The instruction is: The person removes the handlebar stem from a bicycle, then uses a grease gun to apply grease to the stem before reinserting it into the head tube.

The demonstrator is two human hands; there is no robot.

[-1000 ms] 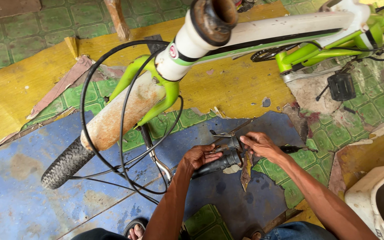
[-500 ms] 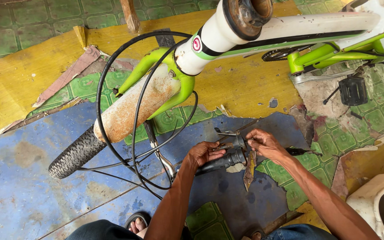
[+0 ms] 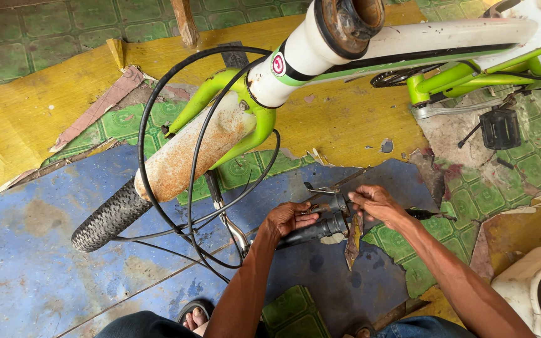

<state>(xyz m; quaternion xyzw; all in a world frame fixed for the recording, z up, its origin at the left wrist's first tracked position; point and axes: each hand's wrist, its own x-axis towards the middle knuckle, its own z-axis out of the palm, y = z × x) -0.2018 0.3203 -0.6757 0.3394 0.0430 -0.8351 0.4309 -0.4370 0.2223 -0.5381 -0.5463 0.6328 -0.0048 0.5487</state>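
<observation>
Head view, only one. Two hands in frame, both the person's own. Left hand [image 3: 288,218] was curled around the black handlebar grip [image 3: 311,232], holding it low over the floor. Right hand [image 3: 374,203] was pinched narrow on the small metal brake-lever clamp [image 3: 330,201] at the grip's upper end, fingers touching it; exactly what the fingertips held was too small to tell. One rusty flat scrap [image 3: 352,241] hung just beside the grip, under the right hand.

One bicycle: white head tube [image 3: 320,50] with a rusty open top, green fork [image 3: 220,94], one rust-covered fender [image 3: 186,153] over one knobby front tyre [image 3: 104,219]. Black cables [image 3: 158,106], about three loops, ran from the frame down toward the hands, crossing in front of the fender and fork. One black pedal [image 3: 499,128] to the right, well apart from the hands. One sandalled foot [image 3: 194,316] at the bottom edge.

Floor [image 3: 45,275] was torn sheeting, blue and yellow patches over green tiles. One white tub [image 3: 533,281] in the bottom right corner.
</observation>
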